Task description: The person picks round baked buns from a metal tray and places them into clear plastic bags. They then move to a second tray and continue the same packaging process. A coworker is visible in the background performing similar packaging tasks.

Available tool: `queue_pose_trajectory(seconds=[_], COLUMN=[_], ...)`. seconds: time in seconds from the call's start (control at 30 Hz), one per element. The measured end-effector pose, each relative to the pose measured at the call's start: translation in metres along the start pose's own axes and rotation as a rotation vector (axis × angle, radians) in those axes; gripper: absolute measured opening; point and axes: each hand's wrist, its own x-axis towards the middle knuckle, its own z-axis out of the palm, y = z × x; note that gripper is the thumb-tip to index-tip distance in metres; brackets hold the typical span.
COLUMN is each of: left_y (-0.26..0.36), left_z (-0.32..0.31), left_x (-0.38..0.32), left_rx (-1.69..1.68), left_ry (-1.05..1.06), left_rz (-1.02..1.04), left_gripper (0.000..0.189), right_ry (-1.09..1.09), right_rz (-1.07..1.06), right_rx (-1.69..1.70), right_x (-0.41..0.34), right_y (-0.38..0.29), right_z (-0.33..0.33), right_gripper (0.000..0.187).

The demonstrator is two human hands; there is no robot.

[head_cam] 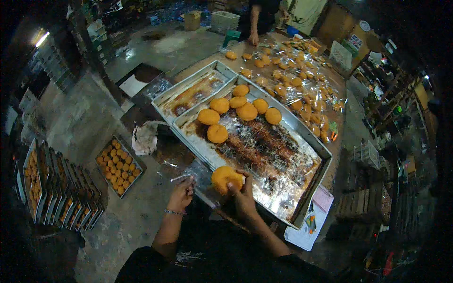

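Between the fingers of my right hand (pixel 244 198) is a round golden bread bun (pixel 226 179), held over the near edge of a worn metal baking tray (pixel 324 169). Several more buns (pixel 247 111) lie at the tray's far left part. My left hand (pixel 183 194), with a bracelet at the wrist, pinches a clear plastic bag (pixel 198 175), left of the bun. Another metal tray (pixel 166 99), stained and without buns, shows beneath the first at its left.
Many plastic-wrapped buns (pixel 297 81) cover the table's far side, where a co-worker's hand (pixel 254 39) rests. Trays of buns stand stacked (pixel 63 191) at left, near a single full tray (pixel 118 166) on the floor. Papers (pixel 304 235) lie at the near right.
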Motion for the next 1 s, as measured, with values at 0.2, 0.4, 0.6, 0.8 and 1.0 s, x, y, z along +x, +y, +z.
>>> queue_pose_trajectory(seconds=[0.2,0.4,0.6,0.8,1.0], left_y=[-0.003,-0.028,-0.050,-0.041,-0.045], left_z=[0.058,0.104,0.102,0.106,0.095], left_x=[-0.016,-0.037,-0.054,-0.085,-0.076], left_rx=[-0.167,-0.121,0.325,0.281,0.132], left_ry=[0.065,0.032,-0.046,0.032,-0.253], left_rz=[0.114,0.183,0.233,-0.089,-0.081], left_gripper=[0.013,0.015,0.017,0.033,0.046], right_ry=[0.060,0.431,-0.031,-0.204,-0.328], right_rz=[-0.684,-1.086,-0.353,-0.202,-0.288], right_rx=[-0.971,-0.425,-0.424,-0.267,-0.264], right_x=[-0.029,-0.057,-0.063,-0.058,-0.034], right_y=[-0.053,-0.030,-0.008,-0.003,-0.006], right_z=[-0.017,-0.025,-0.059,-0.067,-0.033], right_gripper=[0.048,0.042,0.038,0.051,0.057])
